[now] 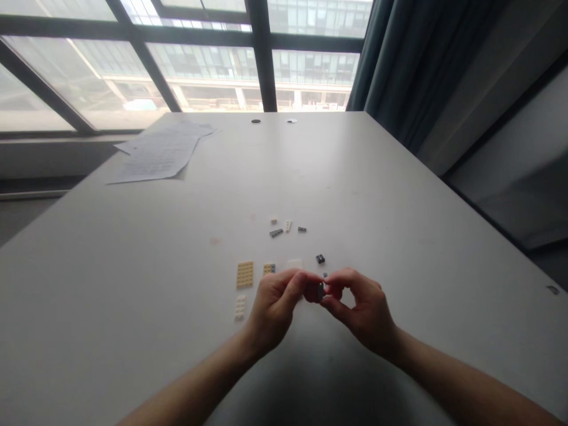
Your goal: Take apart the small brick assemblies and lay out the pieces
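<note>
Over the near middle of the table, my left hand (277, 305) and my right hand (364, 305) meet with their fingers closed. Between the fingertips is a small dark grey toy building-brick piece (320, 290), gripped by the left hand and pinched from the right side by the right hand; its exact shape is mostly hidden. Just beyond the fingers lie a tiny grey piece (325, 274) and a black brick (320, 259). A white plate piece (294, 264) is partly covered by my left hand. Beside that hand are a tan-and-grey piece (269, 268), a tan studded plate (245, 274) and a white studded brick (240, 308).
Farther out lie a small pale brick (274, 221), a grey wedge piece (276, 234), a white studded piece (288, 226) and a dark grey piece (302, 229). Paper sheets (155, 157) rest at the far left of the white table (399, 236). Windows and a dark curtain (412, 71) stand behind.
</note>
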Demonstrator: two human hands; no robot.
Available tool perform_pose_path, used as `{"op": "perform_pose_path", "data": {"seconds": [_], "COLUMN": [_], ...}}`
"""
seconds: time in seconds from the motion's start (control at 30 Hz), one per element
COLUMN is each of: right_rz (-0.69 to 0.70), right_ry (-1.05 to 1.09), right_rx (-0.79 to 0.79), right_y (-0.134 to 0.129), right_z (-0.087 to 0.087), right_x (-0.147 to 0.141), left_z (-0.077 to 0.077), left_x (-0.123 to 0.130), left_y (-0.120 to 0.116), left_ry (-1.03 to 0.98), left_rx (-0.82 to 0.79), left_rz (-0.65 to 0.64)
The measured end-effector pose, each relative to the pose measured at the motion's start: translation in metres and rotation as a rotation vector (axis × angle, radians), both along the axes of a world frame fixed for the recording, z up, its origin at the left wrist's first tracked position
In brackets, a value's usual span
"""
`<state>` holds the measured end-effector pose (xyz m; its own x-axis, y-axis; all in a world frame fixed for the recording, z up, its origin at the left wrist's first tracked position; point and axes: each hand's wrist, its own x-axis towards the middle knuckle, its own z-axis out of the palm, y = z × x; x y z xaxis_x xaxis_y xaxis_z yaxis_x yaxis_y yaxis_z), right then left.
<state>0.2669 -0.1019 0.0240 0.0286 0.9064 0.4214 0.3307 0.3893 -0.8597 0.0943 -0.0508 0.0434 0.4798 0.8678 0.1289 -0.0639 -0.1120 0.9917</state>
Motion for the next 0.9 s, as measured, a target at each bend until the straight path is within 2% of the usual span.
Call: {"op": "perform_pose_path", "data": {"seconds": [0.17,0.43,0.53,0.63,0.77,0.9], "right_rz": [-0.011,-0.018,-0.004,-0.036,-0.199,-0.145], "right_ry": [-0.018,-0.237,-0.300,-0.367,-0.409,-0.547], "right_rx": [0.034,0.200,0.255,0.273,0.098,-0.117], "right_y": [0.001,0.002,0.003,0.009,0.025,0.038], "right_z": [0.001,0.003,0.007,0.011,0.003,-0.013], "right_x": [0.002,0.004,0.008,0.022,0.051,0.062], "left_z": [-0.002,-0.004,-0.002,0.003,0.009,0.008], "left_x": [0.003,0.007,0.006,0.002,-0.010,-0.025], "left_y": [-0.001,-0.004,-0.005,-0.002,0.007,0.020], "left_ry": [-0.017,0.035,0.089,0.169,0.216,0.203], "left_rx": [-0.080,-0.078,-0.031,0.090,0.171,0.123], "left_rz": [-0.023,-0.020,-0.023,0.023,0.140,0.250]}}
